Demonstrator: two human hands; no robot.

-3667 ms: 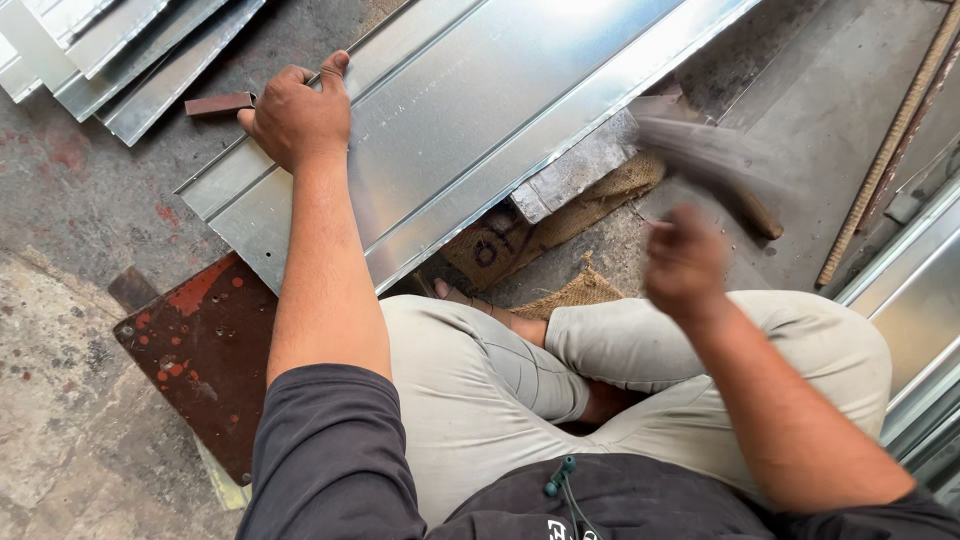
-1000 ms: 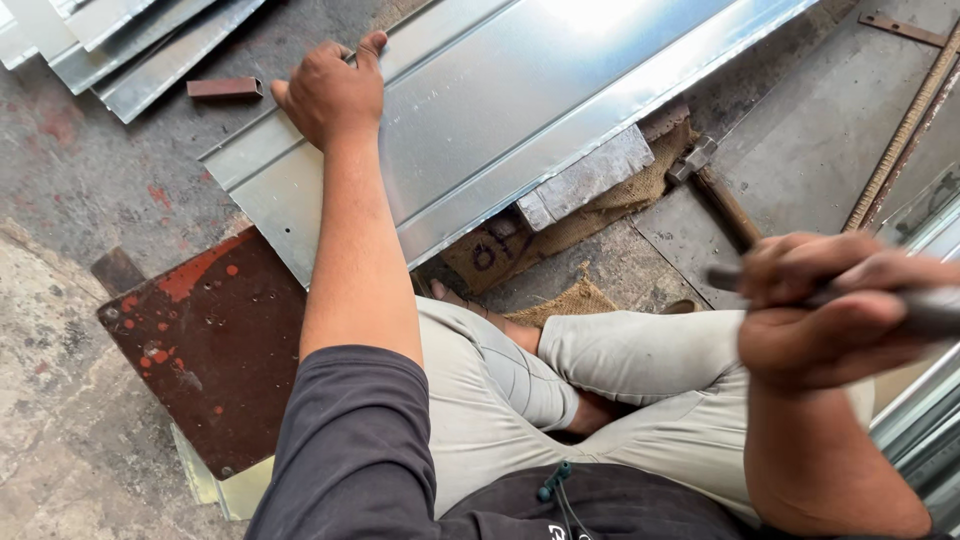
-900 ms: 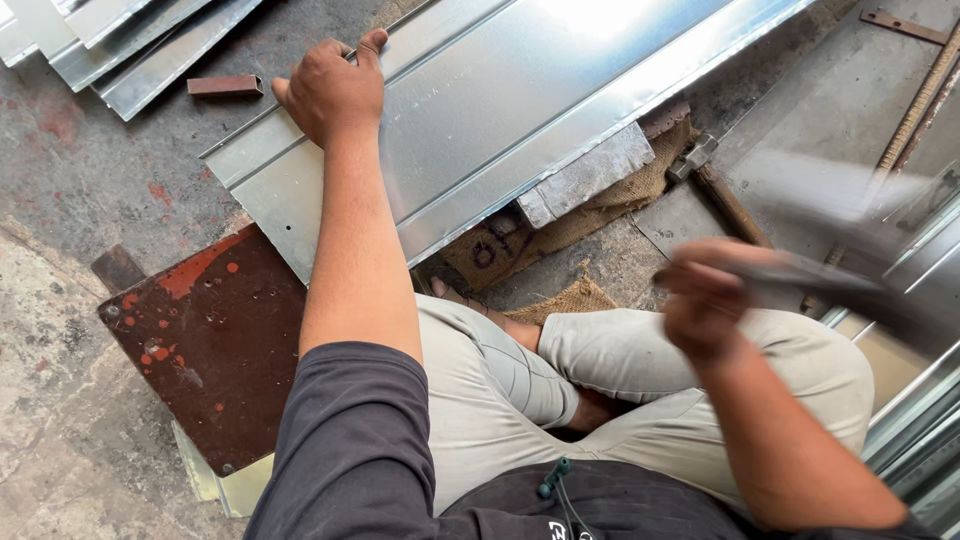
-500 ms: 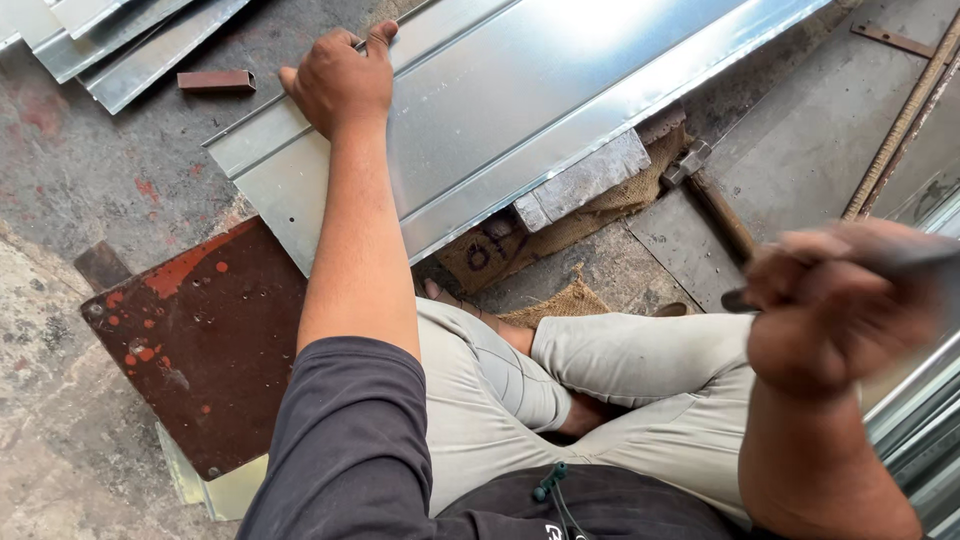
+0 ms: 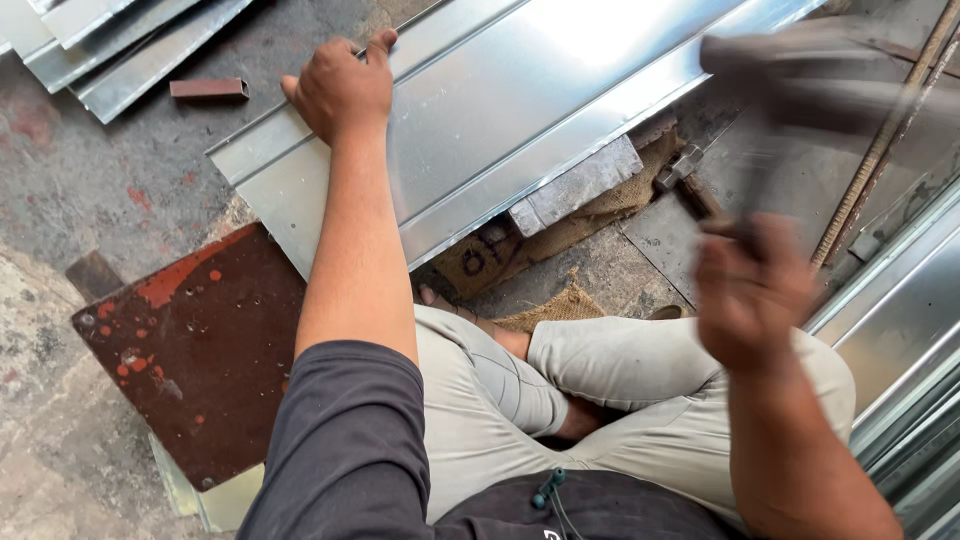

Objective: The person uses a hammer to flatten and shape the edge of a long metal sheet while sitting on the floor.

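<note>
Down on the concrete floor (image 5: 110,210) we sit cross-legged in pale trousers, with a long ribbed metal sheet (image 5: 520,110) stretched from the near left toward the far right ahead of us. Our left hand (image 5: 338,88) presses flat on the sheet's left end, fingers (image 5: 380,45) spread apart and curled slightly over a raised rib, holding nothing. Our right hand (image 5: 752,292) is up at the right, blurred, its fingers wrapped tight around the handle of a hammer (image 5: 790,95), whose dark head smears above the sheet's right part. Under the sheet's near edge lies a grey block (image 5: 575,185), resting on brown burlap (image 5: 520,250) that spreads toward our knees. A rusty red plate (image 5: 190,350) lies on the floor at the near left, just beside the sheet's corner. At the far left, a stack of narrower metal strips (image 5: 120,45) sits well apart from our hand, with a small brown bar (image 5: 208,89) between them and the sheet.
</note>
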